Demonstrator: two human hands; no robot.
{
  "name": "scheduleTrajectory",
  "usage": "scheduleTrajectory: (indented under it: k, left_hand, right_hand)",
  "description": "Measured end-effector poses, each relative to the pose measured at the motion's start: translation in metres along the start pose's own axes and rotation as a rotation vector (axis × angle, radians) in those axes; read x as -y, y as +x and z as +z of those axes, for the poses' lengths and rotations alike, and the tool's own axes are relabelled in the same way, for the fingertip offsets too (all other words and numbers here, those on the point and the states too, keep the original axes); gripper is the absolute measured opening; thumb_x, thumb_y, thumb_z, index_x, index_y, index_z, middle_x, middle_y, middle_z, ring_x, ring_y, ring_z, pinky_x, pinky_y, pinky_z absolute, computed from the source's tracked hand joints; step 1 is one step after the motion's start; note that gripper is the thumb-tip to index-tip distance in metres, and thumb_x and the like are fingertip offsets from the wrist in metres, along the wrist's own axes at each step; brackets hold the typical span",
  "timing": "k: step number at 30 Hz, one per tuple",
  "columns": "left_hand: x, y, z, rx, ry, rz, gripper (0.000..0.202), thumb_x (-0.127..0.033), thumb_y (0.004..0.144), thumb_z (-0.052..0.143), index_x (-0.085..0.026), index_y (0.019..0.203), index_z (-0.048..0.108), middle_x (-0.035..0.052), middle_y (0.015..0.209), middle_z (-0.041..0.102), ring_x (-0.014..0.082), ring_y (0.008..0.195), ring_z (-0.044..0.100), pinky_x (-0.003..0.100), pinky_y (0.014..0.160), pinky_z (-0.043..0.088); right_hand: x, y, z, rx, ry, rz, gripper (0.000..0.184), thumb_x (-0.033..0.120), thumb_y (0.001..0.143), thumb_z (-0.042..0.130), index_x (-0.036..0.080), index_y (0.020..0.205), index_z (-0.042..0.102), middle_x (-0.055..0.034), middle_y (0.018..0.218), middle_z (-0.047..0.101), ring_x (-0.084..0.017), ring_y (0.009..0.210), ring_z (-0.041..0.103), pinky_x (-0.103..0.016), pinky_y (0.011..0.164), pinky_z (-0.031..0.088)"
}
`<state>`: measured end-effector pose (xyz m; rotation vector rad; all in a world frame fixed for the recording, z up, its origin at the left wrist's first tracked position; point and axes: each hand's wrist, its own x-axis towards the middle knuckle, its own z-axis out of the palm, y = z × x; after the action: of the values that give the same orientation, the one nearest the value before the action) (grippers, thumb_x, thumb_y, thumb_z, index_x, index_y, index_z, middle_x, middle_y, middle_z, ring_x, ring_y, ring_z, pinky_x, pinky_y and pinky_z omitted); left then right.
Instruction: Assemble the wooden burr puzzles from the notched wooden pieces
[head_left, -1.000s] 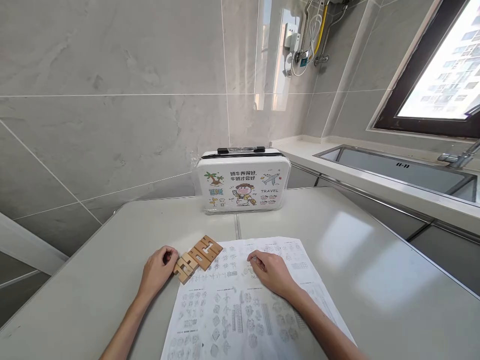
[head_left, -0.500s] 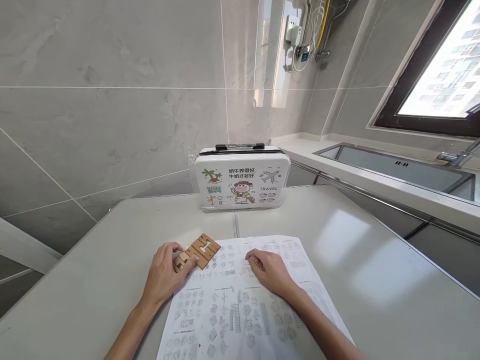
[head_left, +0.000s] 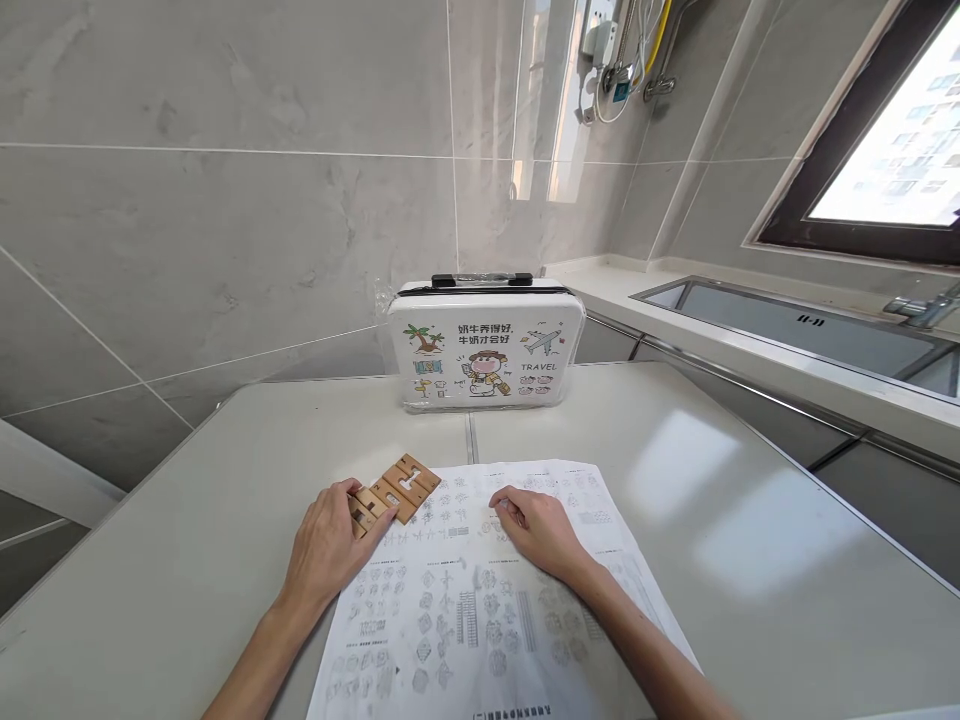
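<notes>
My left hand (head_left: pixel 324 535) has its thumb and fingers closed around the near end of a row of flat, notched wooden puzzle pieces (head_left: pixel 411 477). The pieces lie side by side in a slanting strip, with cut-outs and small dark marks on them; my fingers cover part of the near ones. Under the strip's right side is a large printed paper sheet (head_left: pixel 442 545) covered with small diagrams. On that sheet rests my right hand (head_left: pixel 541 532), its fingers curled in and no object showing in them. It is apart from the wooden pieces.
A white cartoon-printed case (head_left: pixel 486 350) in clear plastic stands upright at the back of the pale table (head_left: pixel 187 520), near the tiled wall. To the right are a counter with a sink (head_left: pixel 795 325), a tap (head_left: pixel 919 310) and a window (head_left: pixel 892 130).
The wooden pieces under my left hand sit in a more even row than before. My right hand stays curled in the same place on the sheet. The camera view has shifted slightly.
</notes>
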<state>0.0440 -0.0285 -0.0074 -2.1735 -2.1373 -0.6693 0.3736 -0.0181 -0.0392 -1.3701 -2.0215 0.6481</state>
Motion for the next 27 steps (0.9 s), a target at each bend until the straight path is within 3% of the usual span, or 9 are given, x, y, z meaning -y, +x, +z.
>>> scheduleTrajectory:
  k: [4,7,9,15,18,22,27]
  left_hand:
    - [0.007,0.003,-0.002,-0.024,-0.027,-0.014,0.065,-0.075,0.088,0.056,-0.019,0.122,0.052,0.0138,0.113,0.067,0.0345,0.101,0.067,0.046,0.080,0.056]
    - [0.000,0.001,-0.006,-0.100,-0.091,-0.003,0.065,-0.076,0.088,0.057,-0.020,0.122,0.052,0.0130,0.114,0.066,0.0338,0.100,0.068,0.046,0.080,0.057]
    - [-0.019,-0.002,-0.008,-0.094,-0.174,0.082,0.063,-0.073,0.089,0.061,-0.021,0.123,0.052,0.0119,0.116,0.066,0.0315,0.098,0.069,0.045,0.082,0.058]
    - [-0.103,-0.010,0.006,0.191,-0.343,0.485,0.056,-0.058,0.087,0.077,-0.024,0.124,0.053,0.0083,0.112,0.066,0.0286,0.099,0.067,0.041,0.082,0.057]
    - [-0.123,-0.006,0.021,0.261,-0.378,0.594,0.059,-0.057,0.082,0.082,-0.023,0.122,0.053,0.0085,0.112,0.067,0.0288,0.099,0.066,0.042,0.083,0.056]
    - [-0.124,0.000,0.032,0.274,-0.406,0.648,0.064,-0.055,0.082,0.083,-0.024,0.127,0.051,0.0095,0.117,0.066,0.0293,0.105,0.064,0.043,0.088,0.056]
    - [-0.109,0.004,0.025,0.230,-0.399,0.662,0.088,-0.063,0.070,0.088,-0.023,0.137,0.048,0.0142,0.131,0.060,0.0352,0.121,0.057,0.052,0.101,0.051]
  right_hand:
    - [-0.001,0.001,0.001,-0.001,0.002,-0.004,0.023,0.025,0.101,0.047,0.026,0.100,0.071,0.0037,0.065,0.055,-0.017,0.060,0.053,-0.027,0.061,0.035]
    - [-0.001,0.002,0.001,-0.004,0.022,0.003,0.023,0.026,0.100,0.048,0.026,0.100,0.071,0.0038,0.065,0.056,-0.016,0.060,0.054,-0.027,0.061,0.036]
    - [0.000,0.003,0.000,-0.008,0.057,0.018,0.022,0.027,0.100,0.049,0.026,0.099,0.071,0.0041,0.065,0.055,-0.016,0.060,0.053,-0.027,0.062,0.036]
    - [0.002,0.005,-0.006,-0.068,0.304,0.093,0.021,0.034,0.100,0.052,0.024,0.099,0.070,0.0042,0.064,0.051,-0.017,0.058,0.049,-0.027,0.060,0.039]
    - [0.001,0.007,-0.009,-0.114,0.374,0.117,0.021,0.036,0.099,0.054,0.023,0.098,0.070,0.0050,0.063,0.047,-0.016,0.056,0.045,-0.027,0.058,0.038]
    - [0.001,0.008,-0.010,-0.111,0.378,0.105,0.020,0.035,0.099,0.054,0.022,0.098,0.070,0.0056,0.062,0.047,-0.015,0.056,0.046,-0.027,0.058,0.037]
    - [0.003,0.005,-0.014,-0.055,0.250,0.008,0.015,0.031,0.098,0.057,0.023,0.102,0.069,0.0037,0.070,0.058,-0.016,0.064,0.054,-0.028,0.065,0.042]
